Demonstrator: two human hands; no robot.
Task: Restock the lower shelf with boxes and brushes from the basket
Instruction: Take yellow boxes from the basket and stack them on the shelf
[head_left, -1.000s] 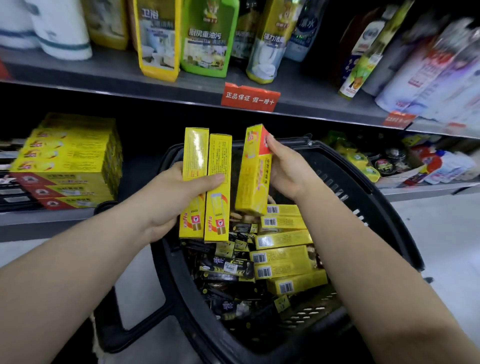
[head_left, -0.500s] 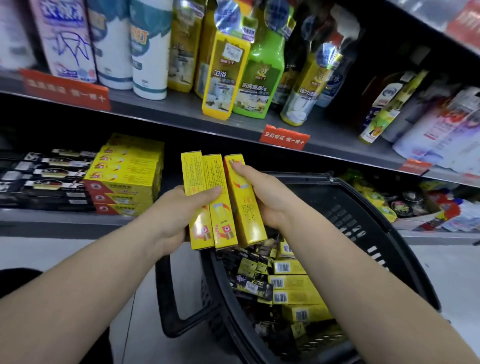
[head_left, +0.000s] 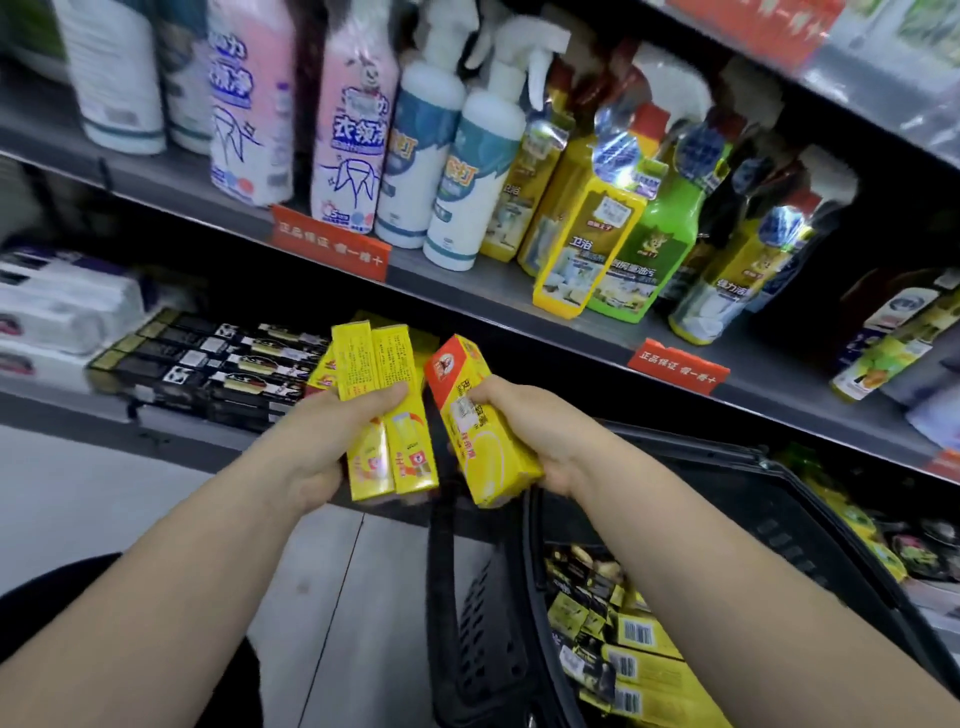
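Restocking is partly done, by my reading. At the centre of the view my left hand (head_left: 322, 441) has its grip clenched round two yellow boxes (head_left: 384, 415), held upright side by side. Just to its three o'clock, my right hand (head_left: 524, 431) grips a third yellow box (head_left: 478, 426), tilted with its red end panel toward eleven o'clock. The two hands' boxes are close together but apart. All three are in the air, in front of the lower shelf (head_left: 67, 410) and not yet on it.

That shelf runs from nine o'clock toward the centre. It already holds rows of long black cartons (head_left: 218, 364), and a sliver of stacked yellow packs (head_left: 320, 370) shows behind my left hand.

The black basket (head_left: 488, 623) sits at five o'clock. More yellow boxes with barcodes (head_left: 644, 670) and dark packets (head_left: 576, 582) lie inside. I cannot tell whether the dark packets are the brushes. I judge a good share of the stock has yet to go up.

The boxes are slim, long cartons, bright yellow with fine print, a red logo near one end and a glossy finish. Their corners look crisp and undented.

At twelve o'clock, spray bottles (head_left: 467, 156) crowd the upper shelf (head_left: 519, 296).
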